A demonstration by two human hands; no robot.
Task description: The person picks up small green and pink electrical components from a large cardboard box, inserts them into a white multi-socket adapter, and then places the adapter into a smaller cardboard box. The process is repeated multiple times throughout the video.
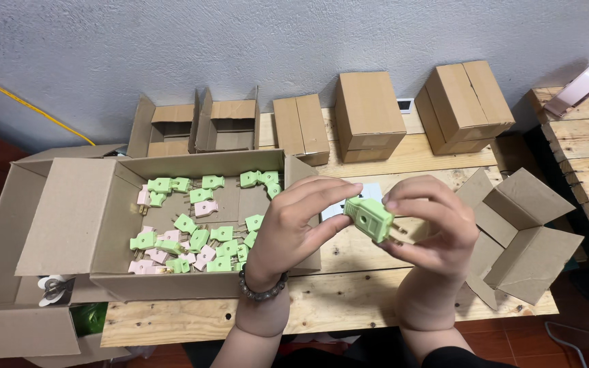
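Green plug point(369, 218) is being held up over the counter point(349, 300), between both hands. Left hand point(294, 225) is gripping it by thumb and forefinger on its near end; beaded bracelet point(262, 289) is sitting on that wrist. Right hand point(431, 228) is pinching the opposite end, fingers point(410, 197) curled over the top, metal prongs pointing toward the palm. Large open carton point(103, 218) is lying just left of the hands, holding loose green and pink plugs point(199, 232). Small open carton point(523, 232) is sitting to the right. Closed and open small boxes point(369, 116) are lining the grey wall point(240, 48). Counter is rough wooden planking.
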